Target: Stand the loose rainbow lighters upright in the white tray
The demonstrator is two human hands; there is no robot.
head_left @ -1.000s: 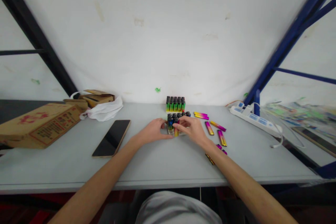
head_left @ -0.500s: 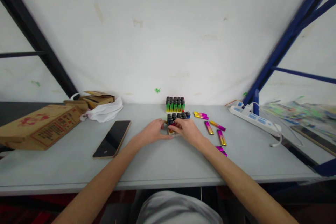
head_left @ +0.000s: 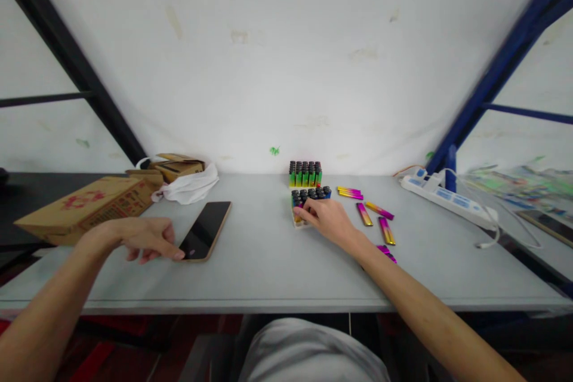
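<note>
My right hand point(head_left: 333, 221) is at the front of a small tray point(head_left: 301, 226) of black-topped lighters point(head_left: 310, 193); my left hand point(head_left: 145, 237) is at a phone point(head_left: 208, 228).
The tray sits mid-table, its lighters upright; I cannot tell whether my right fingers grip one. My left hand holds nothing, its forefinger extended to the phone's near corner. The lighters should be light, stiff and rather slippery, best pinched by the sides just below the top.
</note>
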